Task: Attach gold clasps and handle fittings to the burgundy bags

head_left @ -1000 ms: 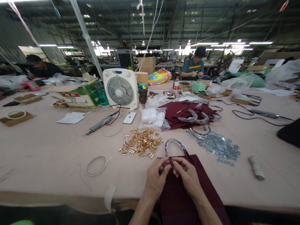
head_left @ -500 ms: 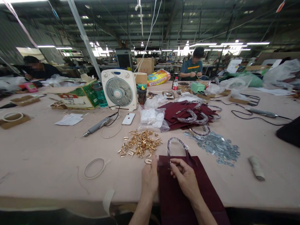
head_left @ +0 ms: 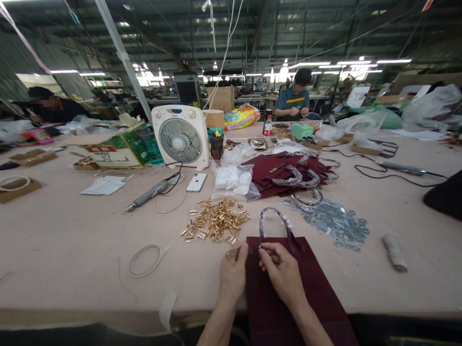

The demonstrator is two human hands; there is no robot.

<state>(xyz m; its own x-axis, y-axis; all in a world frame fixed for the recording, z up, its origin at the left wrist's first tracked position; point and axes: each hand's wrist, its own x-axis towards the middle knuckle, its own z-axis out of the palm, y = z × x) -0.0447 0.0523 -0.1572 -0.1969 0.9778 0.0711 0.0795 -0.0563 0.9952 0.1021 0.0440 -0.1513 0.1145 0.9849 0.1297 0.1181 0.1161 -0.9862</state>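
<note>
A dark red handbag [head_left: 294, 303] lies flat at the table's front edge, its handle [head_left: 273, 213] wrapped in clear plastic. My left hand [head_left: 232, 277] is closed at the bag's upper left edge. It pinches a short dark red strap [head_left: 252, 249], and a metal fitting [head_left: 231, 253] shows at its fingers, partly hidden. Over the bag, just below the handle's base, my right hand [head_left: 283, 270] is closed in a pinch on a small shiny metal piece [head_left: 260, 247]. Beyond my hands lies a heap of gold-coloured metal fittings [head_left: 217, 219].
Grey metal plates [head_left: 332, 222] are heaped to the right, near a thread spool [head_left: 394, 253]. A stack of dark red bag pieces [head_left: 284, 173], a phone [head_left: 196, 182], a corded tool [head_left: 145, 195] and a fan [head_left: 181, 137] lie farther back. A co-worker [head_left: 293, 99] sits opposite.
My right hand has moved slightly left, nearer my left hand. The fitting at my left hand has turned and shows less gold. The view has shifted slightly.
</note>
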